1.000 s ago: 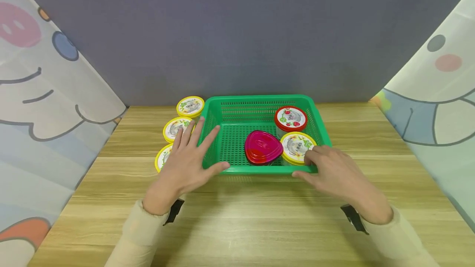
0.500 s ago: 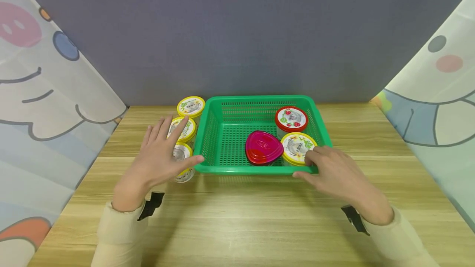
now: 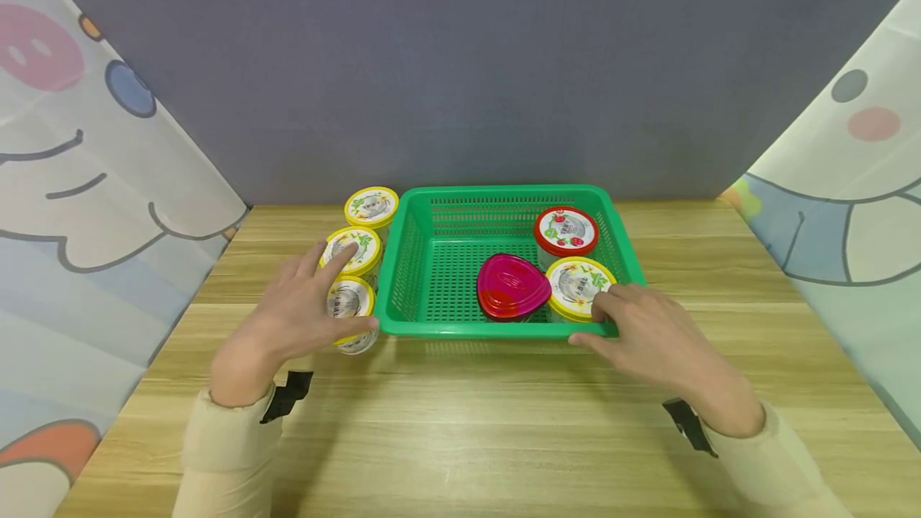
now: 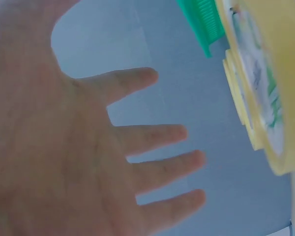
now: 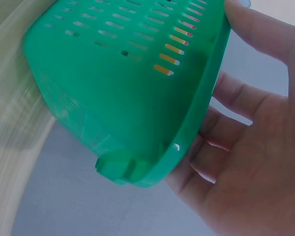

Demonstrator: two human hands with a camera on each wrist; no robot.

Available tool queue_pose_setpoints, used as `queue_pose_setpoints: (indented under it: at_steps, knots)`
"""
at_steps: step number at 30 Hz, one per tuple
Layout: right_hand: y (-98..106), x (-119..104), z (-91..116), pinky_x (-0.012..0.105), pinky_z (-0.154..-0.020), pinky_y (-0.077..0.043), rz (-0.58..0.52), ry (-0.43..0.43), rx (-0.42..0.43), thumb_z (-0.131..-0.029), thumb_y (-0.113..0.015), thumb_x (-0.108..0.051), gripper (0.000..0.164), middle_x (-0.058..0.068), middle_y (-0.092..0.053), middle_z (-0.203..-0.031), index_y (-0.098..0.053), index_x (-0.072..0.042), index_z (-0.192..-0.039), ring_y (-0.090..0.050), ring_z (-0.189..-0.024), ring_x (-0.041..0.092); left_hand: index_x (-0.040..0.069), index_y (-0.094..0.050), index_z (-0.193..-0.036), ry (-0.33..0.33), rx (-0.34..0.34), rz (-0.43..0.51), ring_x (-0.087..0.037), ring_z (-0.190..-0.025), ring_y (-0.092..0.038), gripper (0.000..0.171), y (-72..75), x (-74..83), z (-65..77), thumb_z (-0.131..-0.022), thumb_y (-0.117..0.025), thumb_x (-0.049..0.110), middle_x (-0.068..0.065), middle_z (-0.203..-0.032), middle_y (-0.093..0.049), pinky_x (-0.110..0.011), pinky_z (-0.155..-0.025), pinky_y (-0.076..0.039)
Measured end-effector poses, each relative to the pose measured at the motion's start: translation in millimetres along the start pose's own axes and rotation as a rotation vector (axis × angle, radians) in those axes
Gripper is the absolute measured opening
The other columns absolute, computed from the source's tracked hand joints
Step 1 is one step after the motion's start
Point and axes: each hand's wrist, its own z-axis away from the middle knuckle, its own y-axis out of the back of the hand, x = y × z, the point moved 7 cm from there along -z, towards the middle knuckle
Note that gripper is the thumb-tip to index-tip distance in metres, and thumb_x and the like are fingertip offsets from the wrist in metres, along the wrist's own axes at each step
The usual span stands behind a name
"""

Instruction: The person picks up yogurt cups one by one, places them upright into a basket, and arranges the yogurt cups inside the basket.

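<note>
My left hand [image 3: 291, 310] hovers over the left side of a row of yellow-lidded tubs: a front tub [image 3: 350, 296], a middle tub [image 3: 360, 250] and a back tub [image 3: 371, 206]. In the left wrist view its fingers [image 4: 157, 137] are straight and spread, holding nothing. A green plastic basket [image 3: 468, 330] stands just right of that row. My right hand [image 3: 651, 334] grips the rim at its front right corner; the right wrist view shows thumb and fingers on opposite sides of the basket rim [image 5: 201, 103]. Inside are a red-lidded tub [image 3: 567, 232], a yellow-lidded tub [image 3: 576, 286] and a rounded-triangular magenta-lidded container [image 3: 512, 286].
The wooden table [image 3: 460, 438] extends in front of the basket and to both sides. A grey panel [image 3: 460, 70] rises behind it. Cartoon-printed cloths [image 3: 72, 182] hang at left and right.
My left hand has moved left and slightly down from the basket's left edge, uncovering more of the front tubs, which also sit slightly differently. The right hand and basket look unchanged.
</note>
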Motion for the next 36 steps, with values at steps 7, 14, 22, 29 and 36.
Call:
queue_pose_setpoints:
  at_steps: [7, 14, 22, 29, 36]
  knots:
    - [0.8, 0.1, 0.5, 0.032, -0.061, -0.041, 0.0, 0.008, 0.011, -0.078, -0.087, -0.039, 0.034, -0.008, -0.05, -0.073, -0.059, -0.018, -0.078, -0.046, -0.068, 0.012, 0.016, -0.031, -0.16, 0.056, -0.067, 0.032, -0.06, -0.14, -0.025, 0.102, -7.6, -2.4, -0.7, -0.081, -0.074, 0.065, -0.033, -0.157, -0.024, -0.078, -0.102, -0.025]
    - [0.7, -0.3, 1.1, 0.032, -0.06, -0.04, 0.001, 0.006, 0.012, -0.078, -0.087, -0.04, 0.035, -0.009, -0.05, -0.072, -0.06, -0.018, -0.079, -0.046, -0.067, 0.012, 0.011, -0.036, -0.157, 0.063, -0.093, 0.002, -0.056, -0.136, -0.033, 0.097, -11.3, -5.8, -2.5, -0.083, -0.075, 0.059, -0.032, -0.15, -0.035, -0.072, -0.104, -0.031]
    - [1.7, -0.6, 0.4, 0.032, -0.061, -0.04, -0.008, 0.014, 0.01, -0.079, -0.086, -0.04, 0.034, -0.009, -0.05, -0.073, -0.06, -0.017, -0.08, -0.045, -0.067, 0.011, 0.013, -0.04, -0.155, 0.085, -0.112, -0.021, -0.056, -0.131, -0.037, 0.093, -17.1, -9.5, -6.9, -0.082, -0.076, 0.057, -0.032, -0.144, -0.039, -0.069, -0.101, -0.037]
    - [0.3, -0.7, -0.3, 0.033, -0.061, -0.041, 0.0, 0.016, 0.006, -0.079, -0.086, -0.041, 0.035, -0.009, -0.05, -0.073, -0.061, -0.018, -0.08, -0.046, -0.068, 0.012, 0.014, -0.044, -0.153, 0.063, -0.101, -0.055, -0.054, -0.128, -0.04, 0.088, -20.2, -9.9, -9.6, -0.083, -0.077, 0.055, -0.031, -0.14, -0.043, -0.067, -0.098, -0.04]
    - [0.7, -0.6, -0.7, 0.034, -0.062, -0.041, 0.002, 0.011, -0.001, -0.08, -0.085, -0.043, 0.035, -0.009, -0.051, -0.074, -0.062, -0.018, -0.081, -0.046, -0.069, 0.012, 0.016, -0.05, -0.147, 0.05, -0.093, -0.101, -0.049, -0.118, -0.046, 0.076, -23.7, -10.3, -13.6, -0.083, -0.073, 0.05, -0.028, -0.132, -0.047, -0.066, -0.093, -0.041]
